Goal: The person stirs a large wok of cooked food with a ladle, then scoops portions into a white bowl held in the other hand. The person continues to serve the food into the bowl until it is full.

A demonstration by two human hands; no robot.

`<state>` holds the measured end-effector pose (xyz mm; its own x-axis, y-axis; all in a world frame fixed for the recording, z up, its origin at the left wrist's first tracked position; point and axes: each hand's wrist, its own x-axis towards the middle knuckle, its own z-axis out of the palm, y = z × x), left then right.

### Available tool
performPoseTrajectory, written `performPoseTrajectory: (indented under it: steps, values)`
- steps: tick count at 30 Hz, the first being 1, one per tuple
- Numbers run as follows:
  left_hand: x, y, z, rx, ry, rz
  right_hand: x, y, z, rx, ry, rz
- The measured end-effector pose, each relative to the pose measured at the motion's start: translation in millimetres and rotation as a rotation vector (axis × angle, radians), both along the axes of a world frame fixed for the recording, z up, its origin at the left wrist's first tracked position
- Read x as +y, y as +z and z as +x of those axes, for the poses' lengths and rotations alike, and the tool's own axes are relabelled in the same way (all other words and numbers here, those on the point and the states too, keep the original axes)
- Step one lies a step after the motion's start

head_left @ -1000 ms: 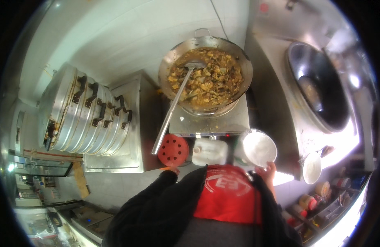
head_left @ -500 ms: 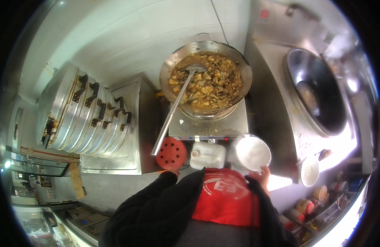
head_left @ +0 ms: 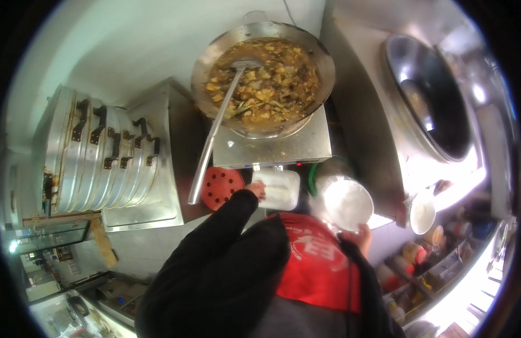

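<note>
My left hand (head_left: 257,191) is at the left side of a white plastic jug (head_left: 282,190), its fingers bent over the spot where the spout sits. The grip itself is small and partly blurred. In my right hand (head_left: 359,237) is the near rim of a round white tub (head_left: 350,204), whose inside is washed out by glare. Beyond the jug, a wide wok (head_left: 322,79) on a steel stove (head_left: 272,151) holds a chunky brown stew (head_left: 266,87). A long-handled ladle (head_left: 215,127) rests in the stew, its handle jutting over the wok's near left rim.
A red stool with round holes (head_left: 221,187) stands left of the jug, and a green-rimmed bin (head_left: 313,179) right of it. Stacked steamers (head_left: 85,158) occupy the left counter. At right are a large dark wok (head_left: 429,107) and a white ladle-like vessel (head_left: 422,212).
My left hand has moved from beside the red stool to the jug. My right hand has drawn the white tub back from the stove, uncovering the green-rimmed bin. The view has shifted.
</note>
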<state>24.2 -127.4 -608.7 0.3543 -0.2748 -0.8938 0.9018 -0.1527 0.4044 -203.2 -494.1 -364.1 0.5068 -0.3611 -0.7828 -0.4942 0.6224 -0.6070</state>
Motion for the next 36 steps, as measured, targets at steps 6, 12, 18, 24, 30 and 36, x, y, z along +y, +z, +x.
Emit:
performPoseTrajectory:
  steps: [6,12,18,24,30,36]
  values:
    - [-69,-49,25,0.232,0.562,-0.012,6,26,-6,-0.050,-0.209,0.221]
    - [-96,-94,24,0.092,0.680,-0.101,-16,23,-26,0.040,0.024,0.051]
    - [-101,-87,26,-0.409,0.149,0.371,-35,20,-30,0.048,-0.004,0.054]
    - [-128,-21,3,-1.217,-0.270,1.053,-46,23,-23,0.088,0.064,0.044]
    - [-168,-26,-27,-1.157,-0.446,0.590,-50,24,-7,-0.077,-0.421,0.459]
    - [-204,-85,30,-0.036,0.575,-0.046,-56,25,-13,0.023,-0.068,0.142]
